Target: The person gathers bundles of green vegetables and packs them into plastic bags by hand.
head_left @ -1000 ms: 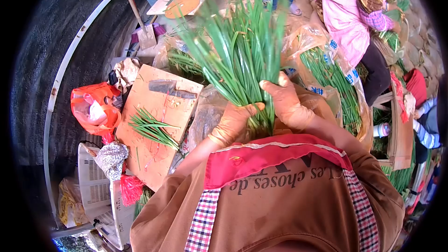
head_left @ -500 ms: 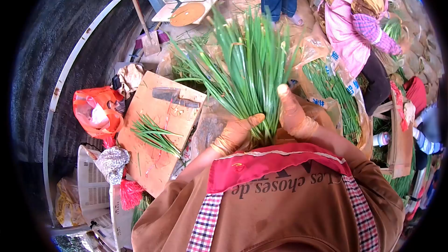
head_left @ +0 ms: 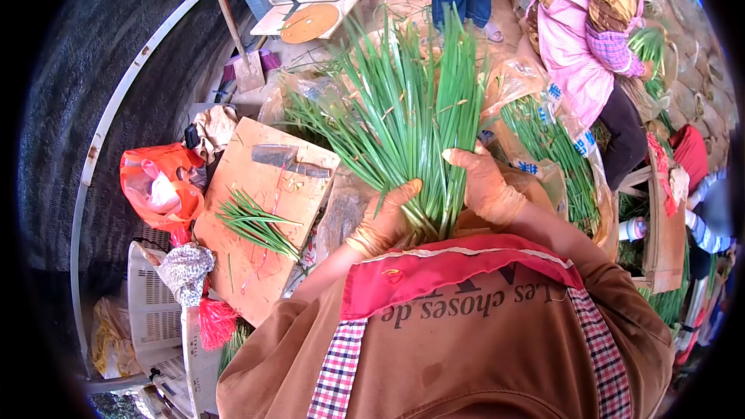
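A thick bunch of chives [head_left: 423,120] stands upright in front of my chest, its leaves fanning out at the top. My left hand [head_left: 388,221], in an orange-tinted glove, is closed around the lower left side of the bunch. On the other side my right hand [head_left: 489,190], gloved likewise, grips the stems with its thumb across the front. The fingers behind the stems are hidden. Left of me, a smaller bundle of chives [head_left: 256,221] lies on a wooden board [head_left: 248,279], below a wide-bladed knife [head_left: 287,160].
An open plastic bag of chives [head_left: 547,147] lies at the right. Beyond it a person in a pink apron [head_left: 570,46] holds greens. An orange bag [head_left: 159,186] and white crates [head_left: 155,302] stand at the left. A long-handled spade [head_left: 248,70] leans behind.
My right hand has gone from open beside the bunch to closed on its stems. The left hand has shifted slightly upward. The person at the right now shows greens in hand.
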A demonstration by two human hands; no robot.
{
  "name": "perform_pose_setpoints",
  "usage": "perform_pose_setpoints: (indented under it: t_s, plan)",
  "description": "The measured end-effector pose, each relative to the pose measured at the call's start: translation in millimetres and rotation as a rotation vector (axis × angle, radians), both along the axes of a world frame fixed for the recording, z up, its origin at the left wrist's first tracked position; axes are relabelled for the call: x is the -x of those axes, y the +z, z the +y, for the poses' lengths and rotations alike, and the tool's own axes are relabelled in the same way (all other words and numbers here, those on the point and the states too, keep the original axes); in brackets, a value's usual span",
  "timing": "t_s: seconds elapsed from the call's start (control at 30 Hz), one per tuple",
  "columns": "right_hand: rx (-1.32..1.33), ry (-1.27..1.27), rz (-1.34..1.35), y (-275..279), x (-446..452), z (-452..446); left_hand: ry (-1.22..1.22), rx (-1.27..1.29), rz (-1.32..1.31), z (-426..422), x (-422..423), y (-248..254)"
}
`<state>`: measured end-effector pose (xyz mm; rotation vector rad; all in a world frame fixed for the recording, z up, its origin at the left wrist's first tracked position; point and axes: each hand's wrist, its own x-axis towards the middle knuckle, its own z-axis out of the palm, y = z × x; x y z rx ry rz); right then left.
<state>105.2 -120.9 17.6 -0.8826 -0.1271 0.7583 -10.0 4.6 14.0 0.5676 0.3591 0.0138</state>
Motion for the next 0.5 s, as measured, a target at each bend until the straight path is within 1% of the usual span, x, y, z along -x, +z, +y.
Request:
perform_pose_setpoints:
  t_s: [0.03,0.07,0.1,0.13,0.17,0.2,0.23,0.27,0.3,0.37,0.4,0.43,0.5]
  plan:
    - [-0.014,-0.007,0.012,-2.5,-2.0,-1.4,-0.009,-0.01,0.008,0.1,-0.5,-1.4]
    - [-0.072,0.039,-0.033,-6.9,-4.6,-2.9,-0.018,-0.019,0.016,0.1,-1.3,-1.3]
    - [-0.066,0.048,-0.056,-1.8,-3.4,-1.7,-0.027,-0.029,0.025,0.1,-1.8,-1.3]
    - [-0.061,0.057,-0.08,8.2,-0.5,1.4,-0.055,-0.141,0.038,2.0,-3.7,-7.6]
    - [-0.055,0.066,-0.104,15.3,1.5,5.8,-0.078,-0.312,0.032,3.6,-5.7,-9.2]
    - [-0.005,0.079,-0.12,17.5,1.8,12.5,-0.102,-0.483,0.029,5.3,-8.1,-8.4]
    - [0.052,0.06,-0.192,14.4,0.3,17.1,-0.127,-0.654,0.027,6.1,-9.4,-8.4]
    - [0.108,0.041,-0.265,8.8,-2.5,21.6,-0.071,-0.645,-0.097,6.8,-15.6,-31.7]
    - [0.165,0.024,-0.339,5.8,-4.1,24.0,-0.012,-0.582,-0.095,3.2,-16.8,-31.3]
    - [0.145,-0.038,-0.242,3.5,-6.0,24.7,0.108,-0.457,-0.091,-1.2,-18.4,-26.8]
    - [0.119,-0.059,-0.21,-1.1,-8.8,23.4,0.133,-0.298,-0.036,-0.5,-20.0,-23.3]
    - [0.095,-0.081,-0.176,-6.3,-11.1,21.0,0.204,-0.325,-0.019,2.8,-24.0,-24.9]
    - [0.037,-0.083,-0.093,-7.9,-12.7,16.7,0.242,-0.147,-0.04,6.6,-24.6,-13.8]
